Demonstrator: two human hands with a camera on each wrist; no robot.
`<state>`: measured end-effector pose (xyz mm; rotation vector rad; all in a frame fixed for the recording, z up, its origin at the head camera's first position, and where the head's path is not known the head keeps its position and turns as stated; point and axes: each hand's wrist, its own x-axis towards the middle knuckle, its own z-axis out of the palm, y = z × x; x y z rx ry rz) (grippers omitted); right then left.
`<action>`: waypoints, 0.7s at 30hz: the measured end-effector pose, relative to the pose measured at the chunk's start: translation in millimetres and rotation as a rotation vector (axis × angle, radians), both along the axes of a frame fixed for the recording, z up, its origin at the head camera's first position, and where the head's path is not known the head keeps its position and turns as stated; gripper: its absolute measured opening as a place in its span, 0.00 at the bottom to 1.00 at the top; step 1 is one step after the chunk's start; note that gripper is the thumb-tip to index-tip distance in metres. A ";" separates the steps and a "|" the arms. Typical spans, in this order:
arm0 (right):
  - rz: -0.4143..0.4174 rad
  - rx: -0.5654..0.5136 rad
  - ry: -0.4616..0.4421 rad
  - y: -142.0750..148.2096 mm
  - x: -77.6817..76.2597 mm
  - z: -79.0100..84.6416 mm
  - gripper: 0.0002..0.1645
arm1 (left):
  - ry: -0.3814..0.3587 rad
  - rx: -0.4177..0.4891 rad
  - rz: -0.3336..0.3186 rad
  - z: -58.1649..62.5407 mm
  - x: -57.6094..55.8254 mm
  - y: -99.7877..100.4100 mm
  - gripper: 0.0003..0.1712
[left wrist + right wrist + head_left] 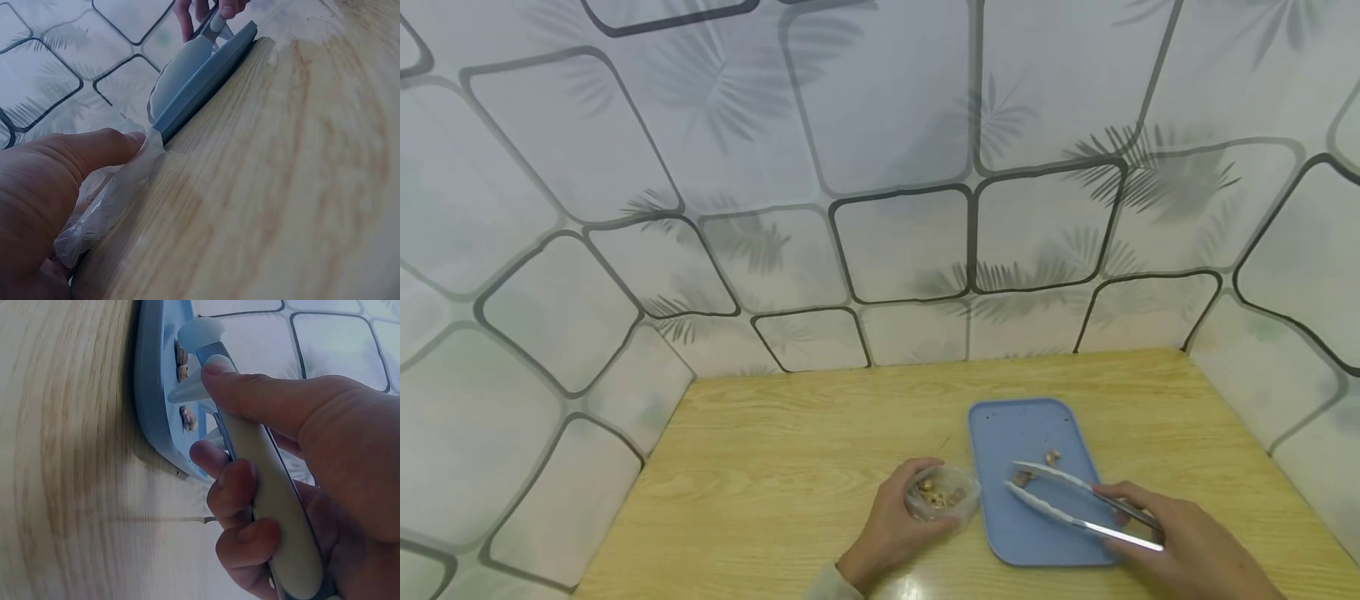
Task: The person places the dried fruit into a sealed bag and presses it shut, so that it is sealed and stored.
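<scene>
Closest to the head camera, at the lower right, is seen the right hand, by which the tongs are gripped, with the thumb on one arm and curled fingers on the other. The tips of the tongs are held apart over the blue tray, and between them one brown piece is seen lying; another piece is seen just beyond the upper tip. By the left hand, a clear plastic container is held between thumb and fingers, beside the left edge of the tray, with small pieces of food inside. Whether the brown piece is touched by both tips cannot be told. For a sure pinch, it is judged best that the tips be lowered flat, one on each side of the piece, and pressed together slowly, since such a small, uneven thing may be squeezed out sideways. Only light pressure should be given to the container, because its wall looks thin and crinkled in the left wrist view, and its mouth should be held upright. No brand, label or writing can be read on the tongs, the tray or the container.
</scene>
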<state>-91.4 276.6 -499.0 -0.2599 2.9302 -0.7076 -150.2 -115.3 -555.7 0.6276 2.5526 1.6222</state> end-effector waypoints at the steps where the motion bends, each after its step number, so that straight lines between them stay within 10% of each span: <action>1: -0.001 0.000 -0.007 0.4 -0.2 0.3 0.38 | -0.001 0.001 0.001 0.2 0.1 -0.1 0.42; 21: -0.011 0.045 -0.066 -6.2 -5.3 3.8 0.41 | -0.013 -0.008 0.010 0.8 0.6 -0.7 0.42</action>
